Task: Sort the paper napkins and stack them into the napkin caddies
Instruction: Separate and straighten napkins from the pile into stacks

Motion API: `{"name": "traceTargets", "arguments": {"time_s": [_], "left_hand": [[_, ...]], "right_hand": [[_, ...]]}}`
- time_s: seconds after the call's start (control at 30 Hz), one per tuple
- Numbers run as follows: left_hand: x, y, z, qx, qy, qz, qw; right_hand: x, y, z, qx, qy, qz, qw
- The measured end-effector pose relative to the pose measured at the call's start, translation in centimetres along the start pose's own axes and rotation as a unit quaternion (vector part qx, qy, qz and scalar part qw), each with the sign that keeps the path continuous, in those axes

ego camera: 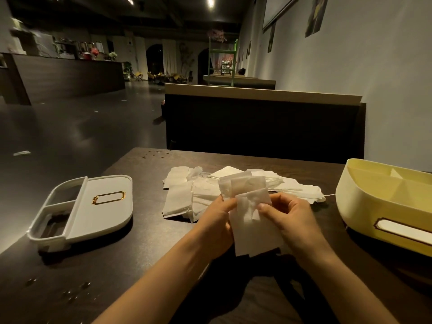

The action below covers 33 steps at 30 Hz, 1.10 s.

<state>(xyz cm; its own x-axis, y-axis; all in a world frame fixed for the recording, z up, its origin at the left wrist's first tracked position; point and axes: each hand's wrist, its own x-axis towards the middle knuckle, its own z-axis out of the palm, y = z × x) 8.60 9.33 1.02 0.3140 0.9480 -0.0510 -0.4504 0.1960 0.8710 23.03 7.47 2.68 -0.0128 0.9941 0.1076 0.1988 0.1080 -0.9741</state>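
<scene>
Pinching a small bunch of white paper napkins (254, 232) between them, the left hand (216, 220) and right hand (291, 218) both curl thumb and fingers onto the sheets, held just above the near middle of the dark table (140, 265). The step looks like sorting: squaring this bunch before it goes into a caddy. Next, the edges need aligning, then a carry right. Just behind the hands, the loose napkin pile (182, 199) lies spread across the table's middle. The yellow caddy (374, 206) sits at the right edge, compartments open; the white caddy lid (105, 206) lies near the left edge. Its gold label frame (108, 198) is blank, and no writing is readable anywhere.
</scene>
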Motion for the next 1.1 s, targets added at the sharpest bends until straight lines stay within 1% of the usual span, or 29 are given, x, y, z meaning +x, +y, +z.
{"name": "traceTargets", "arguments": {"time_s": [0.03, 0.13, 0.2, 0.27, 0.33, 0.43, 0.53, 0.6, 0.77, 0.83, 0.9, 1.0, 1.03, 1.1], "left_hand": [[0.0, 0.0, 0.2, -0.007, -0.003, -0.005, 1.0], [0.1, -0.2, 0.2, -0.017, -0.001, 0.005, 1.0], [0.1, -0.2, 0.3, -0.015, -0.003, 0.01, 1.0], [-0.1, -0.1, 0.5, -0.011, -0.012, 0.007, 1.0], [-0.2, 0.0, 0.6, 0.011, -0.015, 0.018, 1.0], [-0.4, -0.1, 0.6, 0.051, -0.011, 0.043, 0.998], [-0.3, 0.0, 0.3, 0.083, 0.001, 0.081, 0.993], [-0.2, 0.2, 0.3, 0.074, 0.001, 0.097, 0.992], [0.1, 0.4, 0.1, 0.064, 0.011, 0.103, 0.993], [0.1, 0.4, 0.2, 0.065, 0.03, 0.107, 0.992], [0.1, 0.4, 0.3, 0.091, 0.074, 0.125, 0.985], [0.3, 0.3, 0.2, 0.165, 0.125, 0.148, 0.967], [0.3, 0.4, 0.2, 0.187, 0.123, 0.152, 0.963], [0.3, 0.2, 0.1, 0.209, 0.087, 0.153, 0.962]], "right_hand": [[0.1, 0.3, 0.1, -0.04, 0.017, -0.016, 0.999], [0.6, 1.0, 0.0, -0.077, 0.062, -0.038, 0.994], [0.9, 1.3, -0.2, -0.087, 0.058, -0.014, 0.994], [1.0, 1.4, -0.3, -0.038, 0.018, 0.038, 0.998], [1.1, 1.5, -0.3, -0.01, -0.016, 0.058, 0.998], [1.0, 1.0, -0.5, -0.014, -0.02, 0.029, 0.999], [0.8, 0.6, -1.0, 0.006, -0.044, 0.037, 0.998], [0.7, 0.2, -1.2, 0.033, -0.057, 0.037, 0.997], [0.5, -0.2, -1.9, 0.137, -0.061, 0.058, 0.987], [0.3, -0.3, -2.2, 0.161, -0.075, 0.054, 0.983], [0.1, -0.5, -2.4, 0.162, -0.09, 0.044, 0.982], [-0.2, -1.0, -2.5, 0.165, -0.124, 0.029, 0.978], [-0.2, -1.0, -2.5, 0.174, -0.132, 0.026, 0.976], [-0.4, -1.3, -2.6, 0.205, -0.137, 0.028, 0.969]]}}
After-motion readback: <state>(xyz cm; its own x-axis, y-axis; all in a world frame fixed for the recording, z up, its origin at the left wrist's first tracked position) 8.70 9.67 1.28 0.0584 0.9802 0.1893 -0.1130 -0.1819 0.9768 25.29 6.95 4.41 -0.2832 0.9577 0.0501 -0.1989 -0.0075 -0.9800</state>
